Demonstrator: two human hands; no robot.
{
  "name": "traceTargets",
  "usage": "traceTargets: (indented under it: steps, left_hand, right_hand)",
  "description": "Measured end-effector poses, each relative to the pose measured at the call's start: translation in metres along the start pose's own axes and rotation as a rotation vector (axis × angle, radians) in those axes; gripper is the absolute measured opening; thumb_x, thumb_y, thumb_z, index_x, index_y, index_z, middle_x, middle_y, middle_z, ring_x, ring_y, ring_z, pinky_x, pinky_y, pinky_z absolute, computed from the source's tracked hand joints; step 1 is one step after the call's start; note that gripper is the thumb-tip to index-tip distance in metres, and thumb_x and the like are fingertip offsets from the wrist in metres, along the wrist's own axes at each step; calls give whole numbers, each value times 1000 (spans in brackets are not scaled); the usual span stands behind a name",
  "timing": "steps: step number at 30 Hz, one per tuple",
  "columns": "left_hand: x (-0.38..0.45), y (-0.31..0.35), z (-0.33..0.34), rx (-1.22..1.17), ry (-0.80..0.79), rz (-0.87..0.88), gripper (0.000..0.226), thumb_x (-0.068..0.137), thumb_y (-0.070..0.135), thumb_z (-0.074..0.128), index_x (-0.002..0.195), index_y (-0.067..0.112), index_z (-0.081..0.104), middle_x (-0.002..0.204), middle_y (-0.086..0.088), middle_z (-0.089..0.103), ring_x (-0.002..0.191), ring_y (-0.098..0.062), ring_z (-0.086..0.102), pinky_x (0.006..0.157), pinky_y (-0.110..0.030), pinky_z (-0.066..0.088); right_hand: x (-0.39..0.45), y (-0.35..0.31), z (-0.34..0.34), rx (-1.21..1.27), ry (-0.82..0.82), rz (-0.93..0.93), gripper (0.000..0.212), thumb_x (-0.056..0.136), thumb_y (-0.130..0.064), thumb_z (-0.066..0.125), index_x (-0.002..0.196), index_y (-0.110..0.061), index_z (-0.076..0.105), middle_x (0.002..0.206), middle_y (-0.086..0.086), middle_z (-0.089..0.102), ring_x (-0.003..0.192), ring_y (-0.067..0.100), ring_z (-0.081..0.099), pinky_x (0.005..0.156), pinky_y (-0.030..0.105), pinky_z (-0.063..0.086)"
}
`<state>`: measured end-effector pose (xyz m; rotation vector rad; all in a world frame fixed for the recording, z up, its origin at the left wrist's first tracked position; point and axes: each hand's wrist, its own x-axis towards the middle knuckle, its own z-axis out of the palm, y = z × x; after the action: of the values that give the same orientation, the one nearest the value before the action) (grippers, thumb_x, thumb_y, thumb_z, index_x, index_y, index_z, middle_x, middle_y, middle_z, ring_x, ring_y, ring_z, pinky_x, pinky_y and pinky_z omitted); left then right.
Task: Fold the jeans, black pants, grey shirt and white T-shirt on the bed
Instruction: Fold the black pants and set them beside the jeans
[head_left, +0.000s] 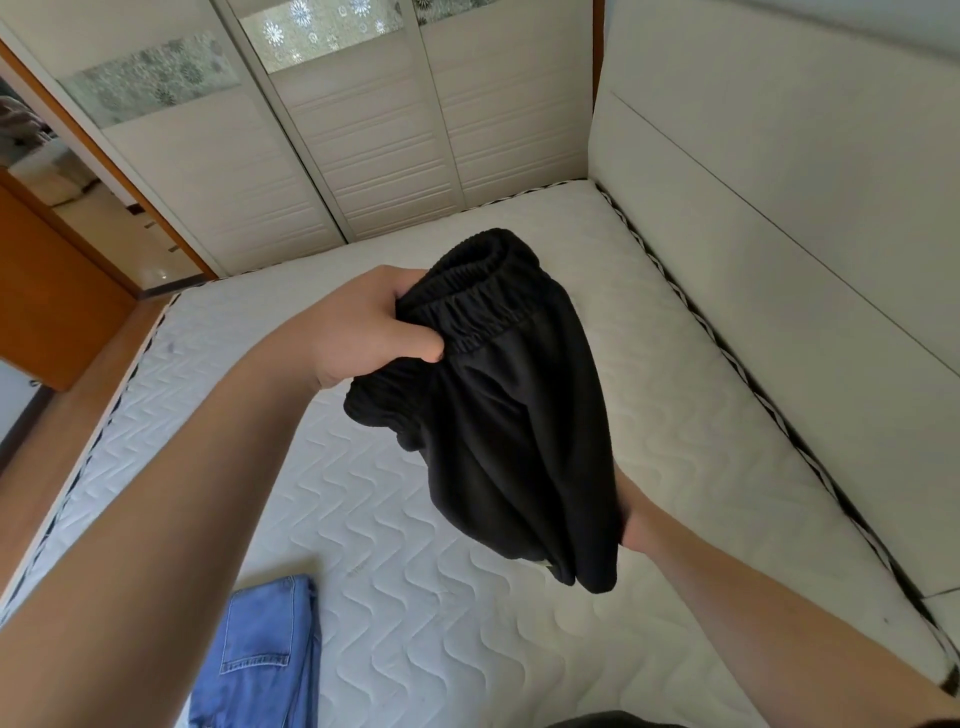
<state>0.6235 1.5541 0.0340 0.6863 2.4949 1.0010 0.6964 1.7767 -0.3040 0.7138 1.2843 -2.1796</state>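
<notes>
The black pants (509, 410) hang bunched in the air above the bed, elastic waistband uppermost. My left hand (363, 332) grips the waistband at its left end. My right hand (636, 519) is mostly hidden behind the lower part of the black pants and holds the cloth there. The blue jeans (260, 660) lie folded on the mattress at the lower left, back pocket showing. A dark piece of cloth (613, 721) peeks in at the bottom edge; what it is cannot be made out. The white T-shirt is out of view.
The white quilted mattress (415, 597) fills the middle of the view. A pale padded headboard (779, 260) runs along its right side. White wardrobe doors (363, 145) stand beyond the far edge. An orange wooden door (57, 291) and wooden floor lie to the left.
</notes>
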Motion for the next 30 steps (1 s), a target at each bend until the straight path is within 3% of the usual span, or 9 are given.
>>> traceTargets:
  steps: [3,6,9,13,15,19,22,25,30]
  left_hand:
    - [-2,-7,-1,-26,22,-14,29,56,20,67,83,9,65,79,-16,64,76,-20,64,76,-41,52]
    - [-5,-15,-1,-66,45,-16,42,51,29,68,85,6,64,85,-25,62,78,-26,64,79,-50,54]
    - [-9,-21,2,-94,40,-5,44,53,27,68,88,1,63,91,-32,59,81,-32,64,82,-59,52]
    - [-14,-25,9,-145,36,9,43,54,25,69,89,0,64,92,-33,60,83,-35,65,84,-58,52]
    - [-18,-25,11,-160,30,16,44,55,24,69,91,0,65,94,-31,62,88,-43,65,84,-58,52]
    - [-27,-29,10,-176,10,16,48,55,23,70,96,-4,64,98,-32,63,95,-47,63,87,-58,52]
    - [-38,-40,7,-191,5,-12,50,54,23,70,97,-4,64,98,-31,64,94,-45,65,86,-55,53]
    - [-52,-62,4,-259,8,-50,49,55,22,72,100,2,68,100,-22,70,94,-36,69,85,-45,58]
    - [-78,-127,13,-335,30,-167,43,60,20,75,102,13,71,103,-14,72,98,-30,69,87,-42,53]
  right_hand:
    - [-2,-6,-1,62,-76,66,84,69,-89,49,110,-20,75,117,6,71,109,29,67,95,44,51]
    - [-4,-5,-8,-198,-50,86,78,69,-80,64,119,-20,70,121,4,69,115,26,64,105,46,45]
    - [-8,8,-19,-393,10,144,76,80,-78,52,128,-21,62,128,1,65,122,24,58,110,46,40]
    - [-12,32,-21,-413,-11,222,71,88,-76,41,128,-21,62,124,0,67,120,22,58,110,45,41]
    - [-14,41,-13,-338,-24,185,73,87,-77,40,129,-22,62,124,-1,67,120,21,58,111,43,40]
    - [-16,47,-4,167,-210,106,94,76,-89,31,125,-17,67,134,7,61,126,27,56,113,43,35]
    - [-26,40,1,425,-327,84,97,79,-84,33,136,-9,55,142,16,52,131,37,49,110,50,38]
    - [-36,29,3,461,-254,-39,82,87,-75,36,140,-14,50,139,14,55,126,35,54,104,50,41]
    - [-66,12,-6,382,-63,-258,59,99,-52,37,138,-11,51,136,10,58,128,27,53,116,45,28]
